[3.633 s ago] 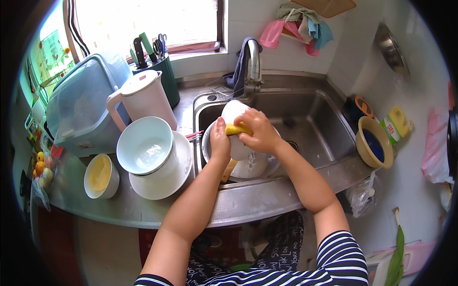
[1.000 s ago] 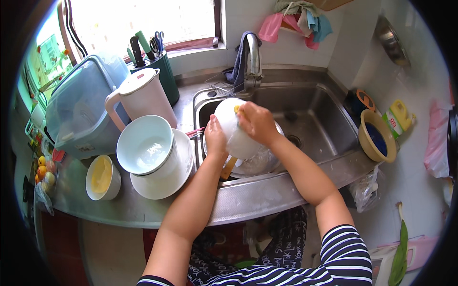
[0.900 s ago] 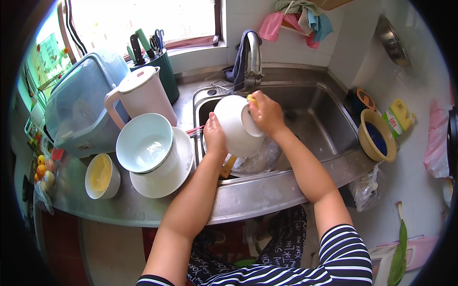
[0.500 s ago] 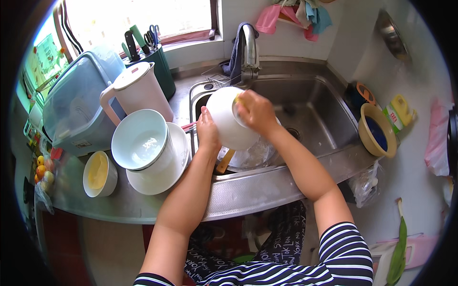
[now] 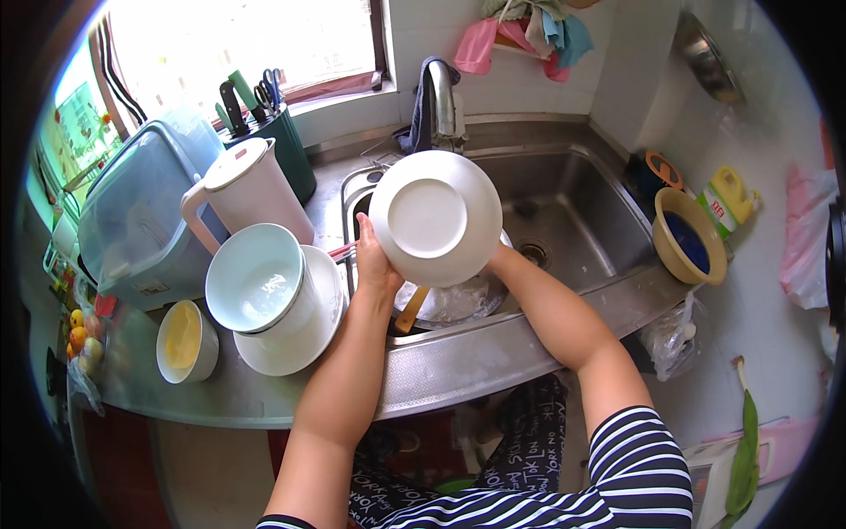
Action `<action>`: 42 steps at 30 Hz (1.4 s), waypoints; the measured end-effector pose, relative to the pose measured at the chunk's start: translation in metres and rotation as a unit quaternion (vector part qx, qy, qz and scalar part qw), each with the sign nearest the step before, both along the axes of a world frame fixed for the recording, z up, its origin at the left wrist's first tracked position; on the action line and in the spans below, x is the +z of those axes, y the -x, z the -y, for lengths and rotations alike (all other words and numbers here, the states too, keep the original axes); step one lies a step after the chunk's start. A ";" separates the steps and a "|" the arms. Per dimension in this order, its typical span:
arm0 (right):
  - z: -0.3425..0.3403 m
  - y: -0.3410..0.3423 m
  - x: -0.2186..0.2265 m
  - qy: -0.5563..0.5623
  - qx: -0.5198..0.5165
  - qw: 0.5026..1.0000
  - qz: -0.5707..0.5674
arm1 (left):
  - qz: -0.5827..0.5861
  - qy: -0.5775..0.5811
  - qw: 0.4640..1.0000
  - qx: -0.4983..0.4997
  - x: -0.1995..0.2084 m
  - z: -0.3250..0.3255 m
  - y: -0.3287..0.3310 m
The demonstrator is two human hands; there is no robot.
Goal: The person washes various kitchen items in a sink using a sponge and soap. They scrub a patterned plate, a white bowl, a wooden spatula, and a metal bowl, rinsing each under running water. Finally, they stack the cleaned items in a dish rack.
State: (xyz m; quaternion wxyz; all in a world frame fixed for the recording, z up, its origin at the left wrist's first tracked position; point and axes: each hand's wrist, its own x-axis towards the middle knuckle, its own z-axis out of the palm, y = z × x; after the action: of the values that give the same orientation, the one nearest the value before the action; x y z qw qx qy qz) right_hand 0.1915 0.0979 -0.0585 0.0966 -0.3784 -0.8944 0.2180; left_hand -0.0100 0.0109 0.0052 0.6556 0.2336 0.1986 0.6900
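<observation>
Over the sink [image 5: 599, 198], near its left edge, a white bowl [image 5: 428, 216] is tilted base-up, its side pinched in the grip of the left hand [image 5: 377, 262], while the right hand [image 5: 499, 258] is mostly hidden behind it, its grip impossible to tell.
</observation>
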 end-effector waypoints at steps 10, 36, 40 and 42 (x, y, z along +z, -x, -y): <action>-0.017 0.030 -0.028 0.075 0.101 0.970 0.208 | 0.017 0.021 0.999 0.018 0.006 0.004 0.002; -0.039 -0.072 0.038 -0.025 -0.221 0.897 -0.383 | -0.018 0.034 0.989 0.143 -0.010 -0.011 0.002; -0.020 -0.054 0.071 -0.010 -0.172 0.751 -0.637 | -0.071 0.072 0.975 0.197 -0.012 -0.010 0.002; 0.005 -0.030 0.092 0.004 -0.126 0.750 -0.650 | -0.090 0.075 0.973 0.199 -0.010 -0.008 -0.002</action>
State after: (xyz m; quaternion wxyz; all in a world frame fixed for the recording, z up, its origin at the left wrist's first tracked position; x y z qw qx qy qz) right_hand 0.2216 0.0925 0.0335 0.6796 -0.2552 -0.5589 0.4009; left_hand -0.0085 0.0187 -0.0052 0.4998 0.2013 0.3505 0.7661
